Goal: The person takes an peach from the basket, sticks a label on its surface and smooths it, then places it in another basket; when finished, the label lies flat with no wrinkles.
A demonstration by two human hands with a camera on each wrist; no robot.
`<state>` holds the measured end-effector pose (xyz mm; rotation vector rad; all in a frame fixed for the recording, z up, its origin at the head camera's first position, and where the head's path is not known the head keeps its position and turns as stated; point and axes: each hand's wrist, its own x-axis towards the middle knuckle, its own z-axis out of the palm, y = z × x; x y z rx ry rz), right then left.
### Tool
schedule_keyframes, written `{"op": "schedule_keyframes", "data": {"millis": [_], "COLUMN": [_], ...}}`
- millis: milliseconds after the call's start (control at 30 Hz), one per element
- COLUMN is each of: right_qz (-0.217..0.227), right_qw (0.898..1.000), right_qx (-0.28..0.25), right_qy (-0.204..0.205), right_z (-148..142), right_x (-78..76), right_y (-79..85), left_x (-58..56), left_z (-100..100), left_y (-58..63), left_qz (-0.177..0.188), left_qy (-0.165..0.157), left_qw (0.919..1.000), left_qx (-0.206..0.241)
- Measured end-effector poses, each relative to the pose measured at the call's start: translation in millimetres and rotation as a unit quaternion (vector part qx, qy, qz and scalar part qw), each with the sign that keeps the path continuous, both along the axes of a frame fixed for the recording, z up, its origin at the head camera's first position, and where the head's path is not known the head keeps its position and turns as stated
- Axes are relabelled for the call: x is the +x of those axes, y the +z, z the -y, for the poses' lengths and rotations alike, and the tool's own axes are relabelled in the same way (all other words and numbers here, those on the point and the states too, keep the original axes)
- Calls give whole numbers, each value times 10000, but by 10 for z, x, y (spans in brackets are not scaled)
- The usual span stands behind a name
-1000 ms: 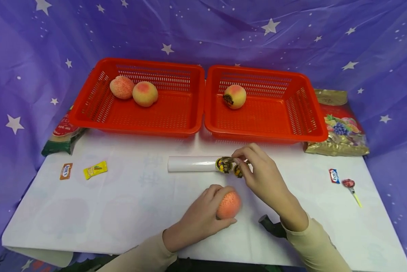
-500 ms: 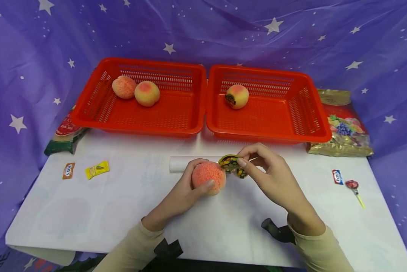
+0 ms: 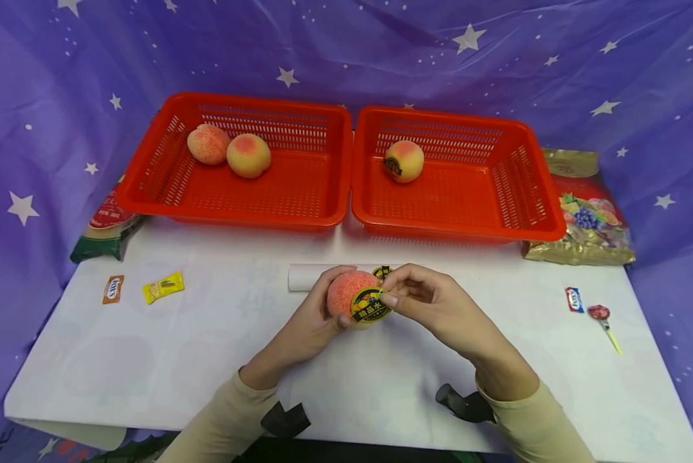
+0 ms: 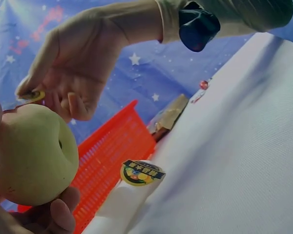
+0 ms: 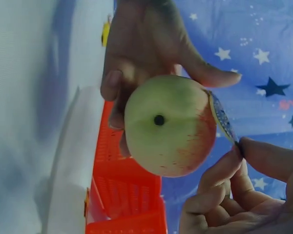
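My left hand grips a pinkish-red peach above the table's middle. Between thumb and fingertips, my right hand pinches the edge of a round black-and-yellow fruit sticker. One side of that sticker lies against the red part of the peach in the right wrist view, while the pinched side stands off. The pale underside of the peach, with its dark hole, shows in the left wrist view. Behind the hands lies a white roll, partly hidden, with another sticker on it.
Two peaches sit in the left red basket. The right red basket holds one stickered peach. Wrapped sweets lie at left; a lollipop lies at right. A gold-and-red bag stands beside the right basket.
My left hand has lifted the peach and brought it up to the right hand. The right hand has drawn the sticker off the roll and laid it against the peach.
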<state>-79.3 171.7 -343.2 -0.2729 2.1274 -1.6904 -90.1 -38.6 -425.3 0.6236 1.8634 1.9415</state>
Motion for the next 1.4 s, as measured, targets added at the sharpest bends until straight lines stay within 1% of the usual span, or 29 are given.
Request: {"op": "schedule_keyframes", "data": {"millis": [167, 333, 467, 633, 733, 800, 867, 967, 1100, 1133, 1233, 1300, 1400], "right_qz": [-100, -206, -508, -986, -1336, -1499, -1573, -1543, -1589, -1604, -1575, -1429, -1349], "right_qw": [9991, 9956, 9900, 9808, 9725, 9683, 9664, 9671, 9680, 9685, 9705, 9739, 9748], "right_qx": [247, 603, 985, 1280, 1549, 1679, 1748, 1762, 1712, 1683, 1618, 1557, 1590], "right_qy": [-336, -682, -868, -1092, -1113, -1083, -1039, -992, -915, -894, -850, -830, -792], "right_z": [38, 65, 87, 118, 135, 143, 145, 145, 143, 141, 125, 113, 102], "right_x": [0, 18, 37, 55, 63, 69, 73, 69, 44, 34, 6, -6, -15], "right_y": [-62, -123, -164, -214, -232, -239, -244, -256, -285, -295, -319, -330, -336], "left_x": [1, 14, 26, 42, 50, 56, 58, 65, 73, 73, 72, 67, 54], "left_z": [-18, -36, -47, -57, -70, -82, -92, -95, -92, -93, -94, -95, -93], "left_y": [12, 17, 13, 12, 23, 46, 82, 189, 341, 363, 398, 402, 391], "left_qz": [7, 78, 208, 392, 566, 738, 895, 1076, 1197, 1226, 1294, 1338, 1409], "left_qy": [-84, -29, -53, -332, -376, -298, -209, -134, -187, -210, -257, -239, -207], "left_qw": [10000, 9999, 9994, 9983, 9971, 9957, 9941, 9919, 9899, 9894, 9877, 9870, 9861], "left_qx": [36, -100, -255, -286, -353, -475, -582, -659, -738, -751, -844, -858, -850]}}
